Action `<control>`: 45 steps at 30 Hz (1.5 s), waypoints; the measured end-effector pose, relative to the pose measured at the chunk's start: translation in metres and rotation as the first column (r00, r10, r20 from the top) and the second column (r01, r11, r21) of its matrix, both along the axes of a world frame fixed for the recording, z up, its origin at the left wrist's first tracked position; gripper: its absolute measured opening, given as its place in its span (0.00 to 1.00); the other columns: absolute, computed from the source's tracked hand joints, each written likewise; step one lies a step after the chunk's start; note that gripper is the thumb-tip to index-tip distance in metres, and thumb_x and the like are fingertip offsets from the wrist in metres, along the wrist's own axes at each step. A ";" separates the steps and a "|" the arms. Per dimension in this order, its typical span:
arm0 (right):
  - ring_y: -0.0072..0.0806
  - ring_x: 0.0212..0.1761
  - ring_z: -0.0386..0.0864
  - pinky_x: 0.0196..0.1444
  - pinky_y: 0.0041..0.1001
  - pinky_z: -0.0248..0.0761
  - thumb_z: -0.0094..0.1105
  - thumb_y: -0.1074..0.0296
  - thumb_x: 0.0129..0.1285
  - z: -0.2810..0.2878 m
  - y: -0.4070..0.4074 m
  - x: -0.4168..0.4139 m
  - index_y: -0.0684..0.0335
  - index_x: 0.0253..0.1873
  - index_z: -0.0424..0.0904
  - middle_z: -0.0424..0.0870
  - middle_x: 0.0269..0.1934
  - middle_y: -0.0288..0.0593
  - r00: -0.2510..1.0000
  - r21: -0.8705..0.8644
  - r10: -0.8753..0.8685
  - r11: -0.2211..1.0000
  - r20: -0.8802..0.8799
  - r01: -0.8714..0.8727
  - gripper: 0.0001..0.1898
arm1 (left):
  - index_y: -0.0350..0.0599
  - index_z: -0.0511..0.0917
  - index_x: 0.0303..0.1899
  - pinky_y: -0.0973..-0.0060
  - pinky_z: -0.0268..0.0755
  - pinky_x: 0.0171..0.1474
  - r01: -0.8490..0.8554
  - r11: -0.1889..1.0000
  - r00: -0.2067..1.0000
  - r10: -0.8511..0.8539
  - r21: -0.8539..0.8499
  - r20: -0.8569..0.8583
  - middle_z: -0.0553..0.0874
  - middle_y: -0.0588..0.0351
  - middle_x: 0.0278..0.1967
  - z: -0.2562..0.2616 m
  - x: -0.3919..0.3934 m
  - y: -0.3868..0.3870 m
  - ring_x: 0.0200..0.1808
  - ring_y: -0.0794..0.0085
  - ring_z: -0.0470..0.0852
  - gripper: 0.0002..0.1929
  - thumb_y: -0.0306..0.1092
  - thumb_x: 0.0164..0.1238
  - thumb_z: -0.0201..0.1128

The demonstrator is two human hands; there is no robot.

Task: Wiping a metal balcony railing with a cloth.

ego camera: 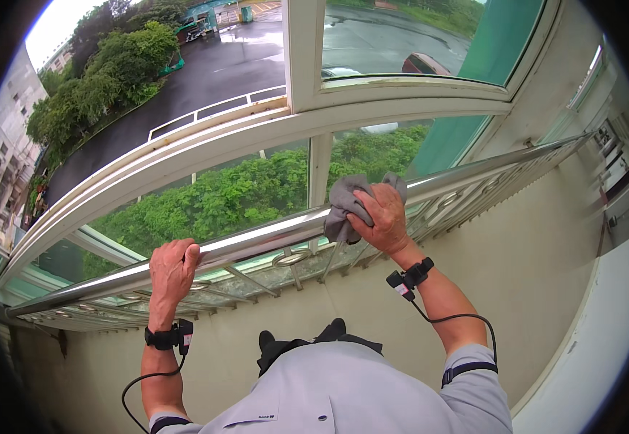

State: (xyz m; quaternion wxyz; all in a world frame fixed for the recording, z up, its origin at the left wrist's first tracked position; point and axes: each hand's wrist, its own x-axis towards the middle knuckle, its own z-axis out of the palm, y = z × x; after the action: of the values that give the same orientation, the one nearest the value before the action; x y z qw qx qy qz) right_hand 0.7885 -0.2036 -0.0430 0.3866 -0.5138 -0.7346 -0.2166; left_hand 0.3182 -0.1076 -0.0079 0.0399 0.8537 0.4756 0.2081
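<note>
A shiny metal handrail (271, 230) crosses in front of me, along the windows. My left hand (172, 268) grips the rail on the left, its fingers over the top and its thumb on the near right side. Further right, my right hand (382, 217) presses a crumpled grey cloth (345, 203) on the rail; the cloth wraps over the tube and shows on both sides of the hand. The underside of the cloth is hidden. Each wrist wears a black strap with a small device and a cable.
Below the handrail are metal balusters with rings (291, 256). Beyond it stand white window frames (195, 142), with one opening on the left. The pale floor (314, 301) stretches right along a corridor, with a white wall (591, 325) behind at the right. Outside are shrubs and wet pavement.
</note>
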 end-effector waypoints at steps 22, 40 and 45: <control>0.61 0.77 0.71 0.79 0.57 0.64 0.91 0.61 0.47 -0.006 -0.046 0.175 0.61 0.81 0.69 0.74 0.75 0.58 0.981 -0.205 -0.038 0.976 0.192 0.078 0.55 | 0.46 0.81 0.26 0.55 0.69 0.44 -0.227 0.921 0.973 0.201 0.318 0.113 0.83 0.51 0.25 -0.023 0.034 -0.004 0.32 0.50 0.80 0.25 0.48 0.88 0.58; 0.55 0.66 0.79 0.69 0.54 0.69 0.87 0.62 0.48 0.000 0.021 -0.100 0.63 0.73 0.80 0.80 0.64 0.55 0.971 -0.127 0.234 0.966 0.047 -0.227 0.43 | 0.46 0.84 0.28 0.54 0.71 0.41 -0.189 0.930 0.981 0.163 0.314 0.109 0.84 0.51 0.25 -0.012 0.036 -0.005 0.31 0.49 0.82 0.22 0.44 0.86 0.59; 0.54 0.63 0.81 0.65 0.51 0.73 0.89 0.59 0.47 0.020 0.041 -0.161 0.64 0.72 0.80 0.82 0.63 0.55 0.945 -0.321 0.327 0.895 -0.002 -0.310 0.45 | 0.48 0.87 0.28 0.56 0.71 0.40 -0.191 0.915 0.977 0.145 0.354 0.153 0.86 0.55 0.24 -0.015 0.035 -0.005 0.30 0.54 0.84 0.18 0.43 0.81 0.63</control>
State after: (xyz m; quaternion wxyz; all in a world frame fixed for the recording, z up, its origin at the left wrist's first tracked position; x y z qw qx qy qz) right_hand 0.6271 -0.1625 -0.0231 0.3100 -0.4362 -0.8437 -0.0427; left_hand 0.3527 -0.1126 -0.0228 -0.1090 0.7874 0.4967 0.3484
